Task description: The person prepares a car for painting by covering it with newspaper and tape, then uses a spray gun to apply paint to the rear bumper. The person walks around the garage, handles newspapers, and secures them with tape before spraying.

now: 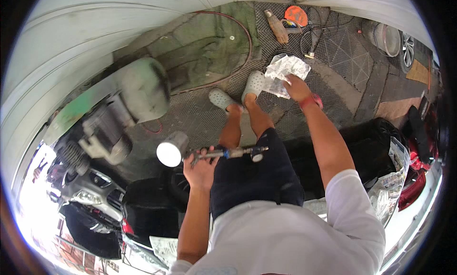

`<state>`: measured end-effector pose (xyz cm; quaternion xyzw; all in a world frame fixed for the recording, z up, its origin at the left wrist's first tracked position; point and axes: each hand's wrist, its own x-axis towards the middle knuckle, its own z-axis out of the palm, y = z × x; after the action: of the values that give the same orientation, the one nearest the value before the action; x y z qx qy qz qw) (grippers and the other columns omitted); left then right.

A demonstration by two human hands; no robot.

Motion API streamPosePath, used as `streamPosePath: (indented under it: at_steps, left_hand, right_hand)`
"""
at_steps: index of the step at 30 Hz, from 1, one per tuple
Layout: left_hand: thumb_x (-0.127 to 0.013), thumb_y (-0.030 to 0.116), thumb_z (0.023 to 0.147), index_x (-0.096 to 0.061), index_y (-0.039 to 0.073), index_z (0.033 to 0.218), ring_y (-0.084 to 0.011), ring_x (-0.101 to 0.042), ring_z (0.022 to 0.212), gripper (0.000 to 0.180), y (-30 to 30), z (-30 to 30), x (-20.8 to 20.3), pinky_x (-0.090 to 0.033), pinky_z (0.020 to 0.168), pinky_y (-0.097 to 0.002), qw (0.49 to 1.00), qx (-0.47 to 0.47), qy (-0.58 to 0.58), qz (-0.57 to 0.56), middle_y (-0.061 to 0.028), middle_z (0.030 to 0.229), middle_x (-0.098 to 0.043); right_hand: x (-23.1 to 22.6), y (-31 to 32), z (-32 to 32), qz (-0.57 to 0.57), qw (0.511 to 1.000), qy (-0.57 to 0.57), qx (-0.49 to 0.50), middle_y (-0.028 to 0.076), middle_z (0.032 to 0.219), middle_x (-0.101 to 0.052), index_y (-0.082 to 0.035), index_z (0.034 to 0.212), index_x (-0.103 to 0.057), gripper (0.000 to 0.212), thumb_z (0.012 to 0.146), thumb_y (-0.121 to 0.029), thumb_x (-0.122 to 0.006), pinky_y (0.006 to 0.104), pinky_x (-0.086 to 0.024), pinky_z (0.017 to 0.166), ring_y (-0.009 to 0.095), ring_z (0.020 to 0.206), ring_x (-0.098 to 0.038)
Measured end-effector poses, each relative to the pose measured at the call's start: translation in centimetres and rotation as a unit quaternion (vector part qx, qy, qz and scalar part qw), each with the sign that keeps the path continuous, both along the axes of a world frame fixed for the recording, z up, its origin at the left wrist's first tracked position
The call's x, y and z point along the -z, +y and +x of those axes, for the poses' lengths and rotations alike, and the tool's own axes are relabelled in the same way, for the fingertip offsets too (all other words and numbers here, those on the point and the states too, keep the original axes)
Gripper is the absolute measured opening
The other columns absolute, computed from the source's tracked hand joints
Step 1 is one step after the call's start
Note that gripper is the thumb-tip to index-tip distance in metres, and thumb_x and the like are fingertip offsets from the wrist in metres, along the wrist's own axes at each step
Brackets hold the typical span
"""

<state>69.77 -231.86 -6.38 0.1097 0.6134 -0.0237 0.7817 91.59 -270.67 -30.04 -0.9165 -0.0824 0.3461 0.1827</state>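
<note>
My left hand (201, 170) is closed around a paint spray gun (233, 153), held level in front of my dark shorts. A cup (173, 148) with a bright white round face sits at the gun's left end, and a small round gauge (257, 157) shows near its right end. Stretched forward, my right hand (298, 89) has its fingers bent at the lower edge of a crumpled sheet of newspaper (288, 65). Part of the fingers' grip is hidden by the hand itself. The sheet is beside my grey clog (254, 82).
A green air compressor (143, 89) with a motor stands at the left. Ahead on the dark mat lie a heat gun (277, 27), an orange disc (296, 15) and cables. A reddish hose (250, 42) curves across the floor. A bucket (386, 39) and a wheel (407, 51) are far right.
</note>
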Motion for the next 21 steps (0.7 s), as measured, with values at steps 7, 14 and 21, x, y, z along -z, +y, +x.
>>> streamPosePath:
  at_steps: [7, 14, 21]
  left_hand:
    - [-0.064, 0.034, 0.092, -0.061, 0.010, 0.111, -0.0360, -0.053, 0.133, 0.030, -1.6, -4.2, 11.8, -0.036, 0.116, -0.0598, 0.996, -0.084, -0.025, 0.015, -0.0070, 0.109, -0.062]
    - [-0.067, 0.036, 0.090, -0.062, 0.011, 0.115, -0.0372, -0.049, 0.136, 0.037, -0.9, -5.8, 16.3, -0.033, 0.118, -0.0606, 0.989, -0.144, -0.007, 0.019, -0.0072, 0.108, -0.062]
    - [-0.066, 0.038, 0.089, -0.062, 0.011, 0.114, -0.0351, -0.049, 0.136, 0.037, -1.5, -5.8, 16.5, -0.033, 0.118, -0.0613, 0.985, -0.174, -0.014, 0.005, -0.0052, 0.104, -0.061]
  right_hand:
    - [18.5, 14.3, 12.6, -0.059, 0.996, 0.019, -0.069, 0.027, 0.140, -0.061, -0.001, 0.141, -0.055, 0.063, 0.100, -0.049, -0.058, 0.0480, -0.047, 0.110, 0.043, 0.129, -0.059]
    - [33.0, 21.5, 20.1, -0.066, 0.998, 0.014, -0.005, 0.025, 0.149, -0.054, -0.002, 0.149, -0.049, 0.076, 0.097, -0.058, -0.060, 0.0472, -0.042, 0.115, 0.042, 0.137, -0.053]
    - [33.5, 22.6, 13.5, 0.042, 0.999, -0.026, 0.017, 0.025, 0.128, -0.067, -0.009, 0.137, -0.062, 0.050, 0.102, -0.045, -0.059, 0.0490, -0.051, 0.102, 0.042, 0.120, -0.064]
